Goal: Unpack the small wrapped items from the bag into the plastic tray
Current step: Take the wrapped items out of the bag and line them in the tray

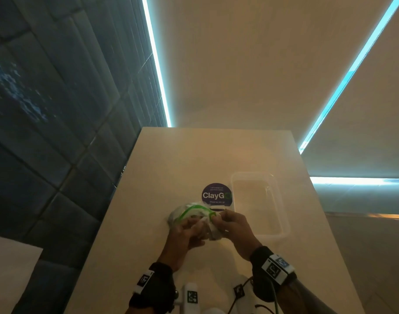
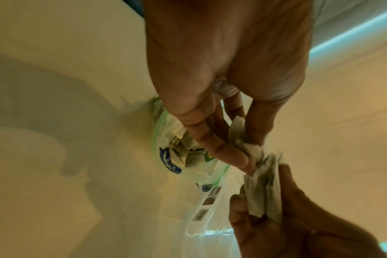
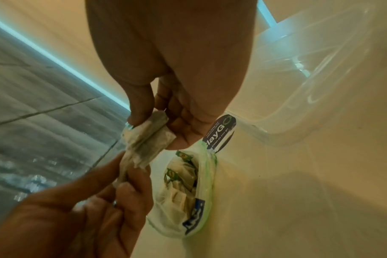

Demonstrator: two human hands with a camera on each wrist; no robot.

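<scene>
A clear zip bag (image 1: 184, 214) with a green seal lies open on the pale table, with several small paper-wrapped items (image 3: 179, 181) inside it. Just in front of the bag, my left hand (image 1: 197, 225) and right hand (image 1: 216, 219) meet over a small bunch of wrapped items (image 1: 213, 231). In the right wrist view my right hand (image 3: 152, 129) pinches the bunch (image 3: 148, 139) between thumb and fingers, and my left hand (image 3: 130, 176) grips its lower end. The clear plastic tray (image 1: 286, 227) stands to the right of the bag, nothing visible in it.
A round purple "ClayGo" sticker (image 1: 215, 194) lies on the table between bag and tray. Dark tiled wall runs along the left, beyond the table's left edge. White marker blocks (image 1: 190, 295) and cables sit at the near edge.
</scene>
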